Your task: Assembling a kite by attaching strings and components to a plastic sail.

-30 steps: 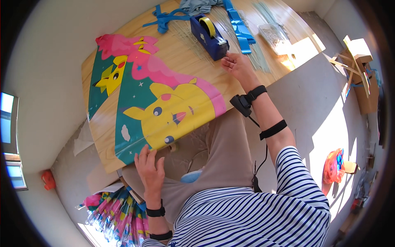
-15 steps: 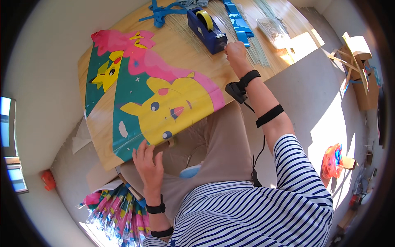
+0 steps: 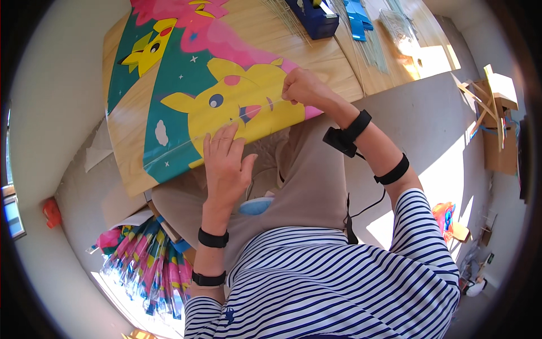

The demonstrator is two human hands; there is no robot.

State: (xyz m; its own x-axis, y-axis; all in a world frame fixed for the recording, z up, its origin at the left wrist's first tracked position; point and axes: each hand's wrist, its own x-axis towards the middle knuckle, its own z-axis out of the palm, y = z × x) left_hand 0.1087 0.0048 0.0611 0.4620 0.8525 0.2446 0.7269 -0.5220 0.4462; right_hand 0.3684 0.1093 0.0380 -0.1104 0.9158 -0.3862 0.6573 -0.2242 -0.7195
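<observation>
A thin plastic sheet (image 3: 176, 121), printed with a yellow long-eared cartoon character on green and pink, lies over the table's near edge. My left hand (image 3: 227, 164) is open, its fingertips resting on the yellow print by the near edge. Over the right part of the print, my right hand (image 3: 307, 90) is closed in a pinch; anything between its fingers is too small to make out. A thin pale rod (image 3: 262, 105) runs slantwise across the sheet between my hands. Beyond my right hand stands a dark blue tape dispenser (image 3: 316, 21).
Thin clear rods (image 3: 372, 53), blue strips (image 3: 357, 20) and a clear plastic box (image 3: 400, 27) lie at the table's far right. Many folded printed sheets (image 3: 148, 254) hang at lower left. A cardboard box (image 3: 499, 133) stands on the right.
My right hand has come from the tape dispenser back to the printed sheet. My left hand has moved up onto the sheet from its near edge. The view has shifted.
</observation>
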